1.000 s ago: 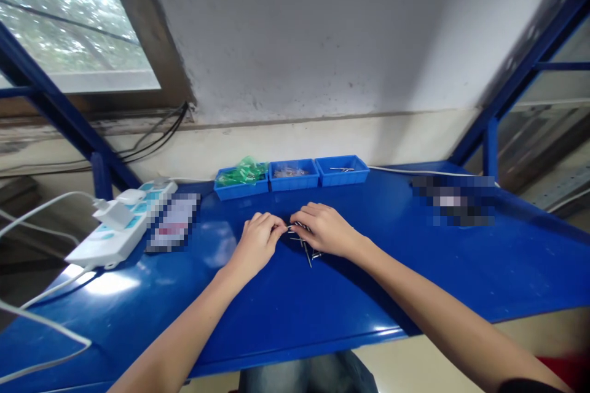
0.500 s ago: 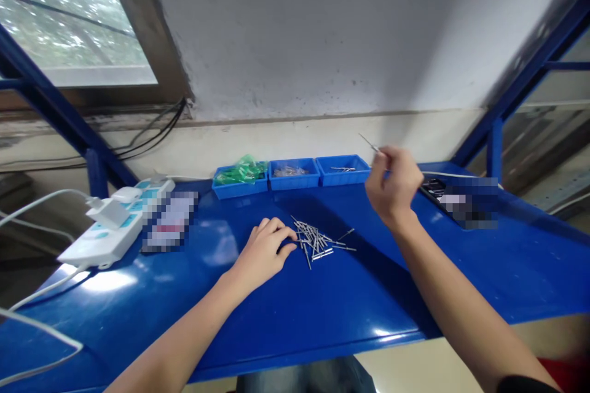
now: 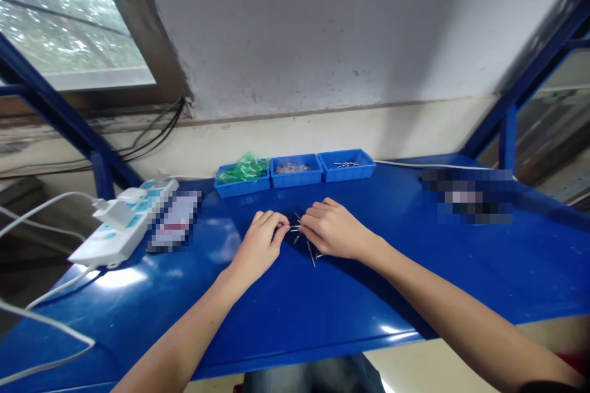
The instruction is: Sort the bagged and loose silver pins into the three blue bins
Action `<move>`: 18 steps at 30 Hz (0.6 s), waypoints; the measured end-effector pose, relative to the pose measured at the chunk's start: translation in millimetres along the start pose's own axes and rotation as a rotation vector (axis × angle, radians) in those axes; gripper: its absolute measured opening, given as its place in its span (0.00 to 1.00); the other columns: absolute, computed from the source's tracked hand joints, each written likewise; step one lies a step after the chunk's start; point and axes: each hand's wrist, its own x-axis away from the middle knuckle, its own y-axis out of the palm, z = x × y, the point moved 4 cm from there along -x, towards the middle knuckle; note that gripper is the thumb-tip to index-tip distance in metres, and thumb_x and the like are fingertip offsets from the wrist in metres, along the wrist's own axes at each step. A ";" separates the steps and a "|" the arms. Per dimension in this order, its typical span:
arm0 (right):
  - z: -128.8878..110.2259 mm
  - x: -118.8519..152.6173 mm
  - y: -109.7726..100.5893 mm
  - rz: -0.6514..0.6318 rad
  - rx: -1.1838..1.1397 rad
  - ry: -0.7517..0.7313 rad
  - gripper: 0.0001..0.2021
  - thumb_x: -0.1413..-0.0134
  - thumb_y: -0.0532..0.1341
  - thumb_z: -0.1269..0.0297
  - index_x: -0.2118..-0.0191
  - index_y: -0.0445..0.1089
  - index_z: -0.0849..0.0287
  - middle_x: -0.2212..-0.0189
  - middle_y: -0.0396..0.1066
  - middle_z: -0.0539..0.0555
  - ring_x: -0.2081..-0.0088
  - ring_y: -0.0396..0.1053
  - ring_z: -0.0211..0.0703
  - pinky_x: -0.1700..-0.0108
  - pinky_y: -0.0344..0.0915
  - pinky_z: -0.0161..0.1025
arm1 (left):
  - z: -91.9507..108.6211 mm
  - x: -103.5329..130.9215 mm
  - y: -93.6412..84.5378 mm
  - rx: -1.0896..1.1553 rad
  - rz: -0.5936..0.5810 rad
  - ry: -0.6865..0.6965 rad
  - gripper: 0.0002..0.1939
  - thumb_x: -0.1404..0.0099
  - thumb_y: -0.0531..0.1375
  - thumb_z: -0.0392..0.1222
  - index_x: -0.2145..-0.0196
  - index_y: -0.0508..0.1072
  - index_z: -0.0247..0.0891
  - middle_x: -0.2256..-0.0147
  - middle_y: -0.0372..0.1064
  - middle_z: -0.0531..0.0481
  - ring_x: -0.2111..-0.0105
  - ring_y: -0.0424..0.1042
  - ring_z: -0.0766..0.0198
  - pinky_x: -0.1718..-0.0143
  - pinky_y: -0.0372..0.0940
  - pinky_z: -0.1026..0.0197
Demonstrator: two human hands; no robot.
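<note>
My left hand [image 3: 263,238] is closed in a pinch on one end of a thin silver blind rivet [image 3: 294,228], just above the blue table. My right hand [image 3: 335,228] has its fingers curled together at the rivet's other end, and they look closed on it. Beneath and behind the right hand lies a loose pile of blind rivets [image 3: 311,253], mostly hidden by that hand. More rivets [image 3: 346,164] lie in the right blue bin [image 3: 348,174] at the back.
A middle bin [image 3: 297,180] holds small parts in clear plastic; the left bin [image 3: 243,188] holds a green plastic bag [image 3: 249,167]. A white power strip [image 3: 117,236] with cables and a blurred phone [image 3: 174,221] lie left. Another blurred dark object [image 3: 465,196] sits right.
My right hand has come down and left from near the right bin, where it held up a rivet, to the pile. More rivets show in that bin. My left hand stays nearly in place.
</note>
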 end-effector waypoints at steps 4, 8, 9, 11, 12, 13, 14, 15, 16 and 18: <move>24.9 14.2 -42.8 0.450 0.063 0.033 0.12 0.40 0.49 0.64 0.70 0.66 0.58 0.77 0.66 0.52 0.72 0.60 0.40 0.67 0.53 0.40 | -4.0 -2.9 2.8 -0.008 -0.004 -0.023 0.08 0.34 0.55 0.40 0.57 0.69 0.40 0.64 0.67 0.49 0.60 0.62 0.57 0.56 0.59 0.55; 76.4 35.0 -67.9 0.824 0.253 0.485 0.13 0.39 0.48 0.62 0.70 0.66 0.58 0.77 0.66 0.54 0.73 0.62 0.41 0.67 0.56 0.40 | -11.0 -10.0 12.4 -0.053 -0.113 -0.014 0.07 0.36 0.58 0.44 0.61 0.72 0.44 0.62 0.67 0.49 0.58 0.61 0.56 0.57 0.59 0.53; 88.5 36.0 -63.1 0.733 0.285 0.620 0.14 0.40 0.48 0.60 0.68 0.67 0.59 0.76 0.67 0.55 0.72 0.63 0.43 0.67 0.56 0.41 | -12.3 -11.4 14.5 -0.067 -0.130 -0.015 0.06 0.36 0.58 0.43 0.63 0.73 0.44 0.63 0.67 0.50 0.58 0.61 0.56 0.57 0.58 0.53; 102.2 33.7 -42.1 0.393 0.261 0.771 0.14 0.41 0.51 0.58 0.66 0.69 0.61 0.74 0.69 0.57 0.70 0.65 0.46 0.67 0.56 0.41 | -13.7 -12.7 17.2 -0.090 -0.135 -0.019 0.05 0.35 0.57 0.42 0.66 0.72 0.42 0.63 0.67 0.50 0.58 0.61 0.56 0.58 0.58 0.53; 100.8 31.2 -28.8 0.224 0.200 0.763 0.14 0.42 0.53 0.57 0.66 0.69 0.62 0.73 0.70 0.58 0.69 0.65 0.47 0.67 0.56 0.41 | -13.9 -12.5 17.6 -0.097 -0.126 -0.021 0.05 0.35 0.56 0.41 0.67 0.71 0.41 0.63 0.68 0.50 0.59 0.61 0.56 0.58 0.57 0.53; 93.4 27.7 -16.0 0.090 0.120 0.709 0.14 0.42 0.53 0.57 0.65 0.70 0.61 0.71 0.71 0.58 0.67 0.66 0.47 0.66 0.57 0.41 | -13.7 -11.9 17.2 -0.100 -0.113 -0.021 0.05 0.34 0.55 0.40 0.68 0.70 0.41 0.63 0.68 0.51 0.59 0.61 0.57 0.58 0.57 0.53; 80.7 23.0 -5.4 0.012 0.028 0.616 0.14 0.41 0.53 0.57 0.65 0.70 0.61 0.70 0.71 0.58 0.66 0.66 0.47 0.65 0.58 0.41 | -13.4 -11.0 15.9 -0.097 -0.096 -0.020 0.06 0.34 0.54 0.39 0.68 0.68 0.40 0.64 0.68 0.51 0.60 0.62 0.57 0.58 0.57 0.54; 63.7 17.1 2.8 -0.026 -0.063 0.483 0.14 0.40 0.52 0.57 0.63 0.70 0.60 0.68 0.72 0.57 0.64 0.65 0.46 0.63 0.58 0.40 | -13.0 -9.9 13.8 -0.089 -0.077 -0.016 0.06 0.33 0.53 0.39 0.68 0.67 0.40 0.64 0.68 0.51 0.60 0.62 0.57 0.58 0.57 0.54; 46.1 11.5 8.0 -0.028 -0.119 0.370 0.14 0.39 0.51 0.57 0.63 0.69 0.59 0.67 0.71 0.57 0.63 0.64 0.45 0.61 0.58 0.40 | -12.4 -8.8 10.8 -0.079 -0.057 -0.011 0.06 0.33 0.53 0.39 0.67 0.67 0.39 0.64 0.68 0.51 0.60 0.62 0.58 0.58 0.57 0.54; 15.8 2.0 14.8 -0.030 -0.160 0.230 0.13 0.38 0.50 0.60 0.66 0.68 0.59 0.69 0.70 0.56 0.63 0.63 0.44 0.62 0.57 0.40 | -10.8 -6.9 3.0 -0.057 -0.014 0.003 0.05 0.33 0.53 0.39 0.67 0.66 0.39 0.65 0.68 0.51 0.61 0.61 0.58 0.57 0.58 0.54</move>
